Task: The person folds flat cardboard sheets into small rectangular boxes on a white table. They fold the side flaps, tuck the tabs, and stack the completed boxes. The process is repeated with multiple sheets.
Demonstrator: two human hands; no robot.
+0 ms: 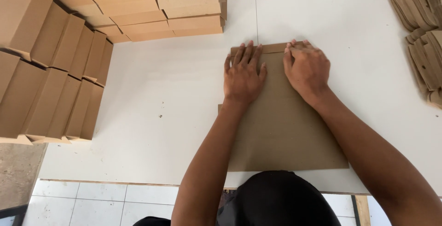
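Left hand (243, 76), right hand (307, 68) flat on matte brown cardboard sheet (281, 129) (far flap folded)

We are in a small packaging workshop, a place where cardboard boxes get made by hand. Rows of folded brown boxes (50, 69) crowd the left of our plain white worktable (152, 115), flat die-cut blanks (421, 32) pile up on the right, and pale floor tiles (92, 203) show beneath the table's edge.

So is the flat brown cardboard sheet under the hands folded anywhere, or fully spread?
Mostly spread flat on the white table, but the flat brown cardboard sheet has its far edge strip folded over; left hand and right hand press there.
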